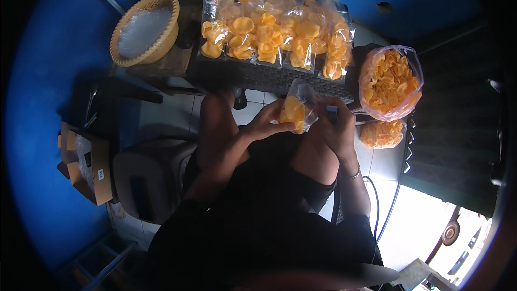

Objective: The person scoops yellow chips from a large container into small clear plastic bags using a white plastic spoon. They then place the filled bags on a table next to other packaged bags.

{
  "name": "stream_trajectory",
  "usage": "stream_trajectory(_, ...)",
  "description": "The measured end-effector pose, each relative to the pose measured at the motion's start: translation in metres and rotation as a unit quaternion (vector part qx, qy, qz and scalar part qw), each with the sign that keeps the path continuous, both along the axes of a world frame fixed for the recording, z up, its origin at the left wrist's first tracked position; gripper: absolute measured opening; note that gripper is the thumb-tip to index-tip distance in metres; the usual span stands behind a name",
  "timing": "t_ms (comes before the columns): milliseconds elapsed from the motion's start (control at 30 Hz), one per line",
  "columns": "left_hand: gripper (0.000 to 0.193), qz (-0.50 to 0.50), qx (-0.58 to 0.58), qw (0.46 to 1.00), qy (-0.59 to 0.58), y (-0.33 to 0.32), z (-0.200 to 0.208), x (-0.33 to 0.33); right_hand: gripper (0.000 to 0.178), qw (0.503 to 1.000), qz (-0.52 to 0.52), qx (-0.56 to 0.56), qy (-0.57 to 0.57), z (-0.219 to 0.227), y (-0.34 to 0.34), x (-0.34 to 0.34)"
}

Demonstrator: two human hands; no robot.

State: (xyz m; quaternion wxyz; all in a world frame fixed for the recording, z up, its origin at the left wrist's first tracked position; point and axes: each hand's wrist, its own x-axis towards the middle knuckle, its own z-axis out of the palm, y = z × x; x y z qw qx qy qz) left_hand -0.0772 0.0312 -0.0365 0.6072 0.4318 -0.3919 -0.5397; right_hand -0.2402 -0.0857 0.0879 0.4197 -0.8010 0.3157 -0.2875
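Note:
My left hand [266,123] is closed around the lower part of a small clear plastic bag with orange crackers [293,111] inside. The upper part of the bag [305,92] stands up, see-through, above the crackers. Beside it, at the bag's right edge, my right hand [338,129] has its fingers curled around a small dark object with a pale bluish end [332,110]; its kind cannot be made out. Both hands are over my lap, just in front of the woven table [226,76].
Filled cracker bags [269,35] stand in rows on the table. A wicker basket [173,29] with clear plastic sheets or bags is at the far left. Right of the table are a large open bag of crackers [391,83] and another bag [381,134]. A cardboard box [98,170] sits left.

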Motion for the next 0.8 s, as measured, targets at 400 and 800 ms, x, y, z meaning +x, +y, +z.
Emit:
stream_trajectory(400,0.048,0.232,0.136,0.950,-0.159,0.013,0.028,0.043,0.020,0.962,-0.073,-0.170,0.199,-0.037,-0.030,-0.055)
stream_trajectory(800,0.045,0.403,0.074,0.903,-0.128,0.011,0.031,0.154,0.030,0.954,-0.103,-0.190,0.208,-0.079,-0.005,-0.069)
